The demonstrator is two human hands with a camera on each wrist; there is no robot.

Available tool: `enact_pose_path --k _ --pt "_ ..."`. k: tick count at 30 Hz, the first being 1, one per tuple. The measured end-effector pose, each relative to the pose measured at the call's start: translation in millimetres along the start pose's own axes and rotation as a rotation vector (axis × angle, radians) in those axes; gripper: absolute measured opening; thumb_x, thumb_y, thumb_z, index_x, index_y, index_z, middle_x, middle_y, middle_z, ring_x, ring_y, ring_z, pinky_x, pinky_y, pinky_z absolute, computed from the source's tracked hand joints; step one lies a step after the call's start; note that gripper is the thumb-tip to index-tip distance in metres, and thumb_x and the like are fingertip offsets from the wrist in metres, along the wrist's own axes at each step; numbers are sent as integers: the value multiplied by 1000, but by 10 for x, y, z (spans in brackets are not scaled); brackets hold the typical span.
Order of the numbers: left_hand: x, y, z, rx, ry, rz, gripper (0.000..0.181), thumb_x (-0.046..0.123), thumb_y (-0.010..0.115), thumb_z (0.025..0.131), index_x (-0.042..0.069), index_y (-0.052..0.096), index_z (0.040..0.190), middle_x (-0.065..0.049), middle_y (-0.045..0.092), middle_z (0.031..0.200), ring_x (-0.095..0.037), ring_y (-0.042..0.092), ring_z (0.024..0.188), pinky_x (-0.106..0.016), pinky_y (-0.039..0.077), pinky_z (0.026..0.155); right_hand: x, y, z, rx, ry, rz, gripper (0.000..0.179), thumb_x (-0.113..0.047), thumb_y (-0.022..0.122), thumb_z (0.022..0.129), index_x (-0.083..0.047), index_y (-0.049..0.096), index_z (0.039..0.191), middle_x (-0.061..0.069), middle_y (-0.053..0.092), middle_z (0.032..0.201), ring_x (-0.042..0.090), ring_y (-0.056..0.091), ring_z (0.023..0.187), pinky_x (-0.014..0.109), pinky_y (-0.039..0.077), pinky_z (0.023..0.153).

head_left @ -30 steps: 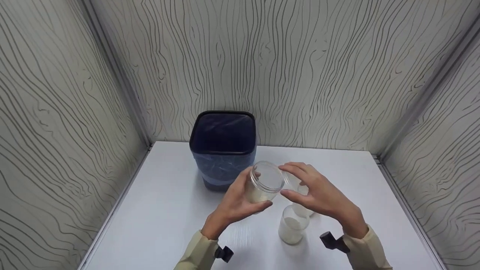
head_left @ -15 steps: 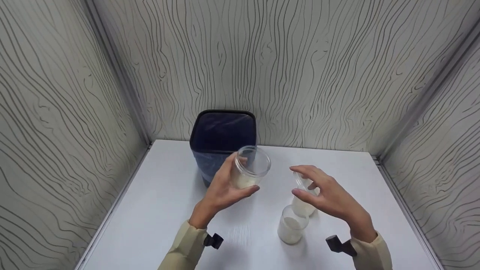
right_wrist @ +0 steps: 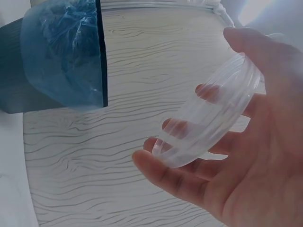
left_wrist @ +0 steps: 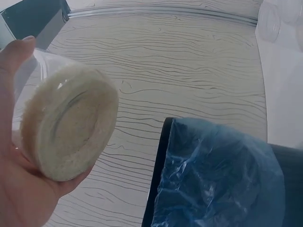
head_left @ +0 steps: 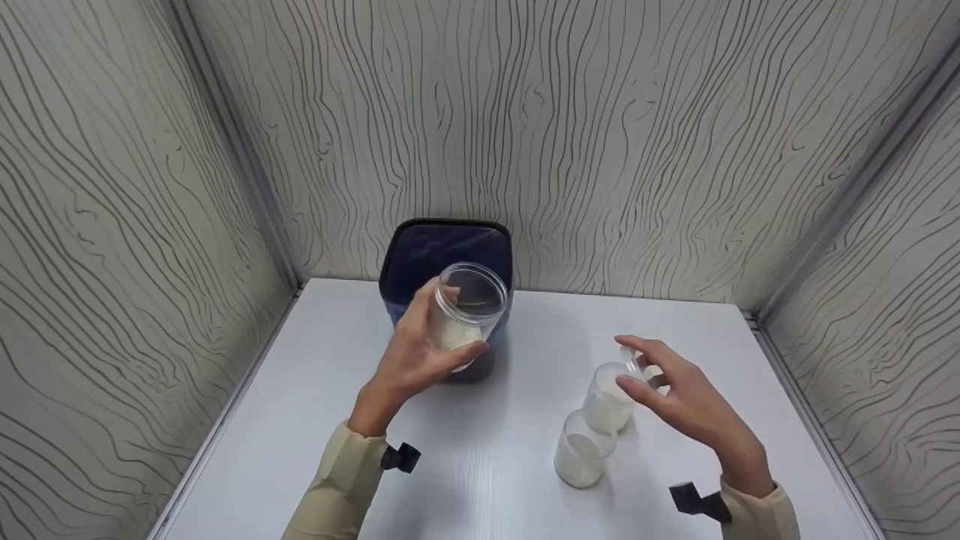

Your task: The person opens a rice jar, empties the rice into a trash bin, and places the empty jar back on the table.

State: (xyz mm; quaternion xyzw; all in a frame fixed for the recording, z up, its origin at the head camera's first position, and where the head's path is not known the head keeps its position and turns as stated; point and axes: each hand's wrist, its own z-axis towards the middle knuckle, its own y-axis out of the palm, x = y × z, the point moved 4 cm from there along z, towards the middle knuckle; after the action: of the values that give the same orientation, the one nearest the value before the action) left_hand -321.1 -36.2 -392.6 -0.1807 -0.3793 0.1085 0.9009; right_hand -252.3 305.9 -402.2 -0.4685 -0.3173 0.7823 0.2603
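My left hand (head_left: 401, 356) grips a clear plastic jar (head_left: 459, 330), tilted, with its open mouth showing in front of the bin in the head view. Pale, rice-like grains (left_wrist: 78, 123) lie against its bottom in the left wrist view. My right hand (head_left: 686, 394) holds a clear round lid (right_wrist: 210, 116) on edge between thumb and fingers. Just left of and below that hand, two more clear jars stand on the table, a nearer jar (head_left: 579, 459) and a farther jar (head_left: 606, 405). Both have whitish contents.
A dark blue bin (head_left: 450, 223) stands against the back wall, left of centre. Crumpled blue plastic film (left_wrist: 213, 175) covers its upper outside. Wood-patterned panels (head_left: 600, 150) enclose the white table (head_left: 315, 420) at the back and sides.
My left hand has carried the jar left and up, over to the front of the bin. The right hand has drawn away to the right with the lid, widening the gap between them.
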Motion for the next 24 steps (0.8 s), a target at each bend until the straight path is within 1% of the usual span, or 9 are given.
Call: enact_pose_path --k 3,8,10,14,16,17,19,21,24 --pt "-15 -54 26 6 0 48 97 40 87 70 10 36 147 -9 56 131 -17 57 112 -34 55 85 90 8 -68 2 54 2 50 -22 65 93 -19 52 141 1 62 127 12 59 103 28 55 79" --pt "-40 -138 67 20 11 105 96 41 86 70 11 36 146 -8 56 130 -17 58 110 -34 55 83 254 -6 -176 14 147 -11 50 -27 59 97 -17 47 145 10 56 138 29 61 113 32 54 83" --pt "-49 -173 86 25 15 108 96 41 86 70 11 36 146 -8 57 130 -18 58 109 -35 55 81 326 -13 -198 19 177 -13 50 -28 57 99 -15 45 146 13 53 142 34 60 116 36 54 86" --pt "-56 -249 147 28 16 124 96 41 86 71 10 35 147 -9 57 130 -20 59 106 -34 55 77 485 -17 -218 40 218 6 50 -30 50 102 -11 41 147 19 49 145 40 59 118 50 52 89" --pt "-62 -289 183 29 18 137 97 41 86 71 11 35 147 -9 57 129 -20 59 105 -34 55 77 576 -12 -219 60 233 27 49 -30 46 104 -11 39 148 22 48 145 41 59 116 49 53 87" --pt "-62 -309 200 29 22 145 97 41 86 71 10 35 147 -10 57 128 -20 59 105 -34 55 76 621 -7 -221 71 237 45 49 -29 43 105 -10 38 149 24 47 144 42 59 116 45 54 87" --pt "-67 -345 232 29 34 159 96 42 85 71 10 35 147 -10 58 127 -21 59 104 -34 54 76 702 9 -228 87 247 80 48 -29 38 106 -10 36 150 25 46 144 43 60 116 35 56 83" --pt "-71 -375 262 26 39 171 95 42 85 72 10 36 147 -11 58 126 -21 59 103 -34 54 75 775 27 -238 101 253 101 48 -28 35 107 -9 35 151 26 46 145 44 58 119 25 54 79" --pt "-75 -404 302 16 35 179 94 41 85 72 10 36 146 -11 57 127 -21 59 101 -32 53 73 863 55 -264 100 272 123 49 -29 33 107 -9 33 151 27 44 147 47 56 122 21 52 78"
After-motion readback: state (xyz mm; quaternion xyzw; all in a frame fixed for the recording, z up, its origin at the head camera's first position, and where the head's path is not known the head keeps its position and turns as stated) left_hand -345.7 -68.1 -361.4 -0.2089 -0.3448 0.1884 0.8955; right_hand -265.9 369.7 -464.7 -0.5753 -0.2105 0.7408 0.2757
